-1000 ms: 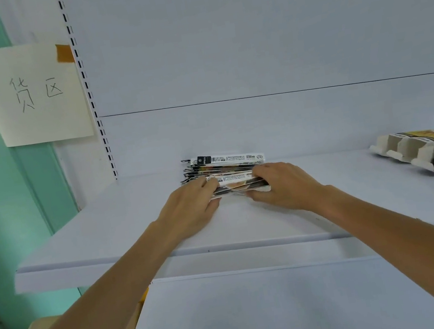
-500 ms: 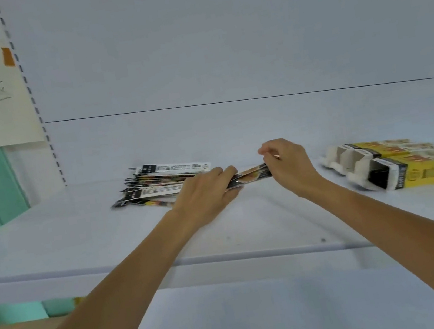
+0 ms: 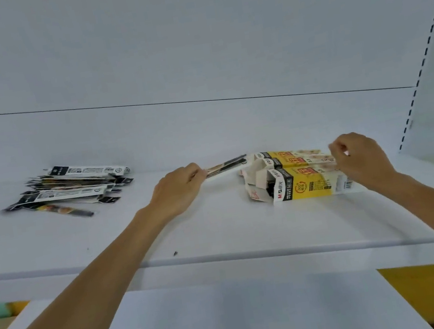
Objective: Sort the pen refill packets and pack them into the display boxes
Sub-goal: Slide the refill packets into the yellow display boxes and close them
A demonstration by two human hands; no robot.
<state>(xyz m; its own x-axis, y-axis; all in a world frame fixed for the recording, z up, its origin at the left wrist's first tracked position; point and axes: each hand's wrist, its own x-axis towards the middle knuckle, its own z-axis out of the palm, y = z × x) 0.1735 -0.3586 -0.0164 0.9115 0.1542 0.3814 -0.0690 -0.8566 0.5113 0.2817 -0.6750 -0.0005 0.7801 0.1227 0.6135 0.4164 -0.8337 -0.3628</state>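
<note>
One packet is poised at the boxes, and by the look of it most of the job lies ahead of you. Nearest, your left hand [image 3: 177, 189] pinches a single refill packet [image 3: 226, 165] by its end. The packet's tip is level with the open mouths of the display boxes [image 3: 307, 185], which lie on their sides on the shelf [image 3: 221, 232]; it is not yet inside. Your right hand [image 3: 360, 160] has its fingers curled on the right end of those boxes, apparently steadying them. Something dark shows in the front box's mouth, but how full it is cannot be told. Farther back and well to the left, the loose pile of packets [image 3: 71, 184] lies unsorted.
</note>
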